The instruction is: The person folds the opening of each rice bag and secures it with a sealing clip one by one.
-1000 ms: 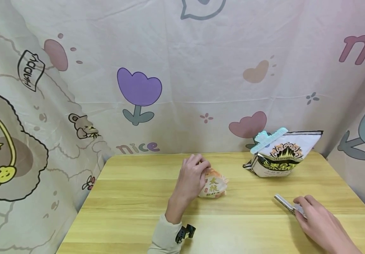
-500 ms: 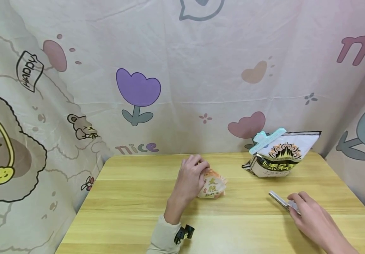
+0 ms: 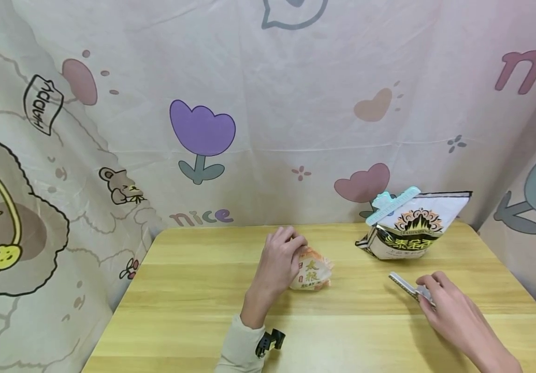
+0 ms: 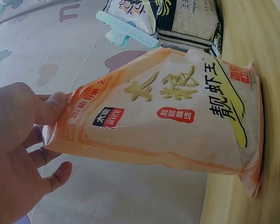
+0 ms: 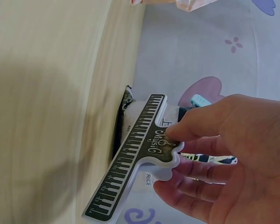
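An orange-and-white rice bag [image 4: 168, 112] stands on the table, its narrow top pinched in my left hand [image 3: 279, 261] between thumb and fingers. In the head view that hand covers the bag's left side. My right hand [image 3: 454, 311] holds a black-and-white bag clip [image 5: 130, 154] printed with piano keys and the word Music. Thumb and fingers grip the clip's handles, and its long bar points towards the bags. The clip is above the table, apart from both bags; whether its jaws are parted is hard to see.
A second rice bag [image 3: 409, 233], white and black, stands at the back right with a turquoise clip [image 3: 392, 206] across its upper left corner. A patterned curtain [image 3: 268, 114] hangs behind the wooden table [image 3: 179, 290] and along both sides.
My right hand has moved left and slightly away from me, carrying the piano clip nearer the orange rice bag. The left hand keeps its hold on the bag in the same place.
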`<state>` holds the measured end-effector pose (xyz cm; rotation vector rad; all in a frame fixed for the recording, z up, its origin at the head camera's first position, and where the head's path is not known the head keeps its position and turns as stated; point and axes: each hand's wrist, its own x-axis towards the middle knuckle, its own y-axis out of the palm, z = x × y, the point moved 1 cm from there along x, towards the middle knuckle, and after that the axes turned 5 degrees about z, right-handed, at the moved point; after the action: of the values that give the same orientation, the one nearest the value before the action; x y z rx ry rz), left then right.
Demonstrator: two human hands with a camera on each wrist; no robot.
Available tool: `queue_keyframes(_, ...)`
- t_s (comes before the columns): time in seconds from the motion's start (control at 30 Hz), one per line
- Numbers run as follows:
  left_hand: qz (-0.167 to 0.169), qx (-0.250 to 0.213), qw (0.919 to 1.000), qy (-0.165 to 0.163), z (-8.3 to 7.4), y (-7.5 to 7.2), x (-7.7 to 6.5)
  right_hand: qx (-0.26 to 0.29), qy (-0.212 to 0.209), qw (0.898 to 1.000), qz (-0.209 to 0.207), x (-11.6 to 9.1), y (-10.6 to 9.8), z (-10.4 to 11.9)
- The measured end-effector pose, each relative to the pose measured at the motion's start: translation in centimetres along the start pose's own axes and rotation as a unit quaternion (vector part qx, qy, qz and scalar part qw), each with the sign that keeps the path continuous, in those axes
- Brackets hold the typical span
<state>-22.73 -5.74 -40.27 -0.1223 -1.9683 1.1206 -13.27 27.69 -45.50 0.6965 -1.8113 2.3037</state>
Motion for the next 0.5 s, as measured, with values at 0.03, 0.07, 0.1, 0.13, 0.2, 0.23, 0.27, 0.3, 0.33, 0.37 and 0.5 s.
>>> queue_keyframes(0.03,0.001,-0.001,1.0,-0.001,0.0,0.0,0.0,0.001,-0.003,1.0,-0.002,0.1,0.0,0.0)
queue_keyframes(0.07,0.002,-0.001,1.0,-0.001,0.0,0.0,0.1,0.001,-0.006,1.0,-0.005,0.2,0.0,0.1)
queue_keyframes(0.1,0.003,-0.002,1.0,-0.002,0.0,0.0,0.1,0.003,-0.008,1.0,-0.006,0.4,0.0,0.1)
queue_keyframes(0.13,0.004,-0.003,1.0,-0.002,0.1,0.0,0.1,0.005,-0.01,1.0,-0.008,0.5,0.0,0.2)
queue_keyframes(0.2,0.006,-0.006,1.0,-0.004,0.1,-0.1,0.1,0.01,-0.011,1.0,-0.007,0.7,0.1,0.3)
queue_keyframes(0.23,0.007,-0.007,0.9999,-0.005,0.1,-0.1,0.1,0.012,-0.011,1.0,-0.008,0.8,0.2,0.4)
queue_keyframes(0.27,0.007,-0.009,0.9999,-0.005,0.1,-0.1,0.1,0.015,-0.011,1.0,-0.007,0.9,0.2,0.5)
queue_keyframes(0.3,0.008,-0.011,0.9999,-0.005,0.1,-0.1,0.1,0.018,-0.009,1.0,-0.004,1.0,0.2,0.6)
queue_keyframes(0.33,0.008,-0.012,0.9999,-0.006,0.1,-0.1,0.2,0.02,-0.007,1.0,-0.003,1.0,0.3,0.7)
queue_keyframes(0.37,0.008,-0.014,0.9998,-0.006,0.1,0.0,0.2,0.023,-0.005,1.0,0.0,1.1,0.3,0.7)
queue_keyframes(0.5,0.005,-0.02,0.9998,-0.006,0.2,0.0,0.2,0.034,-0.002,0.999,0.008,1.5,0.2,1.0)
